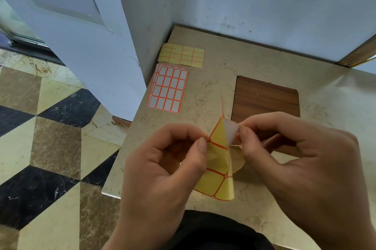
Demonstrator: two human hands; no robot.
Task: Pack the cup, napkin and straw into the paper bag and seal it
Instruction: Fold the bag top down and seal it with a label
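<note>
My left hand (164,166) pinches a bent yellow sticker sheet (218,160) with red grid lines, held above the beige table. My right hand (295,160) pinches a white label (232,133) at the sheet's top corner, partly peeled away from the backing. Cup, napkin, straw and paper bag are not in view.
A stack of white label sheets with red borders (167,90) lies at the table's left edge, with a used yellow backing sheet (182,55) behind it. A dark wood inset (266,101) sits in the marble-look table top (203,32). Walls close off the back; tiled floor lies left.
</note>
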